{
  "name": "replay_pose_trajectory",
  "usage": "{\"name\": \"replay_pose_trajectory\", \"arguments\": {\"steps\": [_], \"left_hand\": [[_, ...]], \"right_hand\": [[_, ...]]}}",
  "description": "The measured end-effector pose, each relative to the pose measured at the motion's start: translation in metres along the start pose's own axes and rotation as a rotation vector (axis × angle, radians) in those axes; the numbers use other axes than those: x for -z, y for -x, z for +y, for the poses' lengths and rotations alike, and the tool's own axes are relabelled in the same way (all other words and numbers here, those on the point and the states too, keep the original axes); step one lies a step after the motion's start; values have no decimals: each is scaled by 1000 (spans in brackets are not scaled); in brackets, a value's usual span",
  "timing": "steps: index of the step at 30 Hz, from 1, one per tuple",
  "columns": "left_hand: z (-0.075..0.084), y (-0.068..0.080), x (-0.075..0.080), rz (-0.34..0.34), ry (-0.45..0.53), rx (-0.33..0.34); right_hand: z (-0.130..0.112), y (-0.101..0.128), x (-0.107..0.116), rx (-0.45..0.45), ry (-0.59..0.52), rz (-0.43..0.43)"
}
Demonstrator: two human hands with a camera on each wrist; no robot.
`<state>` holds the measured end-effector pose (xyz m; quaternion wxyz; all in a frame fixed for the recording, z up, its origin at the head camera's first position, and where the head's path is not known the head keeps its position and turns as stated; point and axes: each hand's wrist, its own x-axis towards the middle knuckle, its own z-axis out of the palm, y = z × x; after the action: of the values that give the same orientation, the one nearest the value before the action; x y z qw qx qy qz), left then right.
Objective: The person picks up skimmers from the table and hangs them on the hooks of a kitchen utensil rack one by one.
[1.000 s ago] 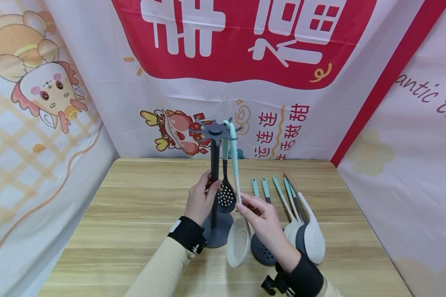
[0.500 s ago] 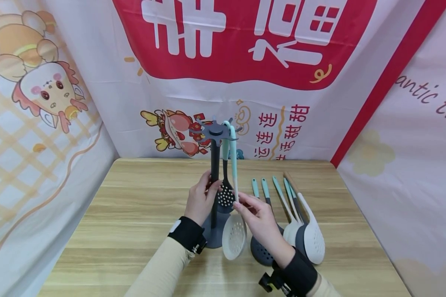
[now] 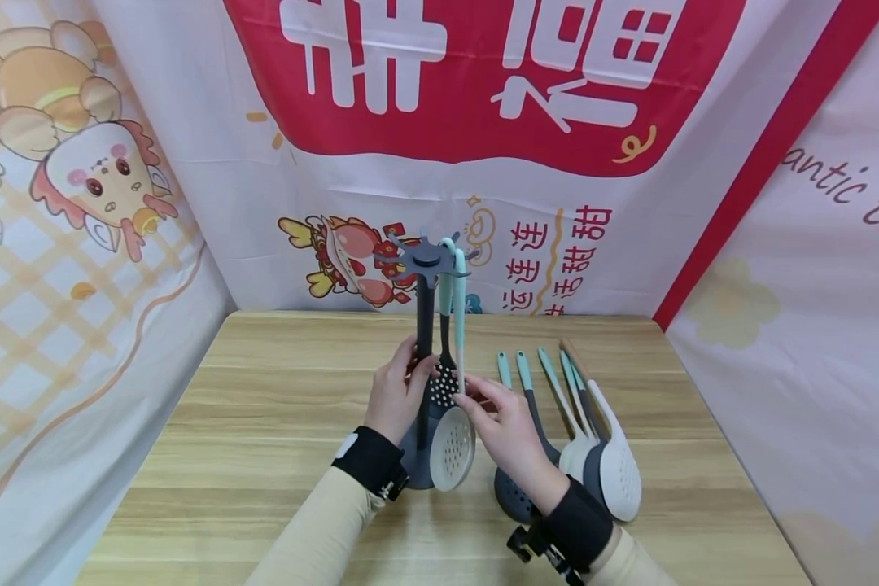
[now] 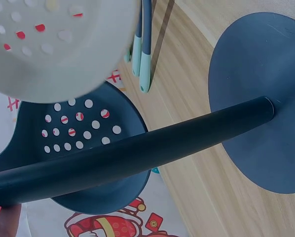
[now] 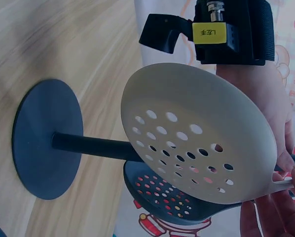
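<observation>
At the rack, the left hand grips the pole, steadying it; the right hand pinches the white skimmer hanging there.

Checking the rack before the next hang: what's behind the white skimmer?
Directly behind the white skimmer hangs a dark skimmer, then the rack pole gripped by the left hand. The dark skimmer's lower bowl is covered.

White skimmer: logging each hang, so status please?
Left hand grips rack pole. Right hand pinches white skimmer handle; top hooked on rack. Dark skimmer hangs right behind.
</observation>
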<state>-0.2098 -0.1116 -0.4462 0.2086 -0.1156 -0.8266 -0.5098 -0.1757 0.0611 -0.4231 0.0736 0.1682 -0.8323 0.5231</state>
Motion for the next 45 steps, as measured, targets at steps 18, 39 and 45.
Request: {"name": "replay_pose_trajectory", "arguments": {"steps": [18,39,45], "left_hand": [[1,-1,0,-8,9,30],[0,-1,0,-2,8,33],[1,0,-1,2,10,27]], "right_hand": [[8,-9,-1,-16,3,2],[12,-11,0,-46,-10,-1],[15,-12,-1,-51,-13,-2]]}}
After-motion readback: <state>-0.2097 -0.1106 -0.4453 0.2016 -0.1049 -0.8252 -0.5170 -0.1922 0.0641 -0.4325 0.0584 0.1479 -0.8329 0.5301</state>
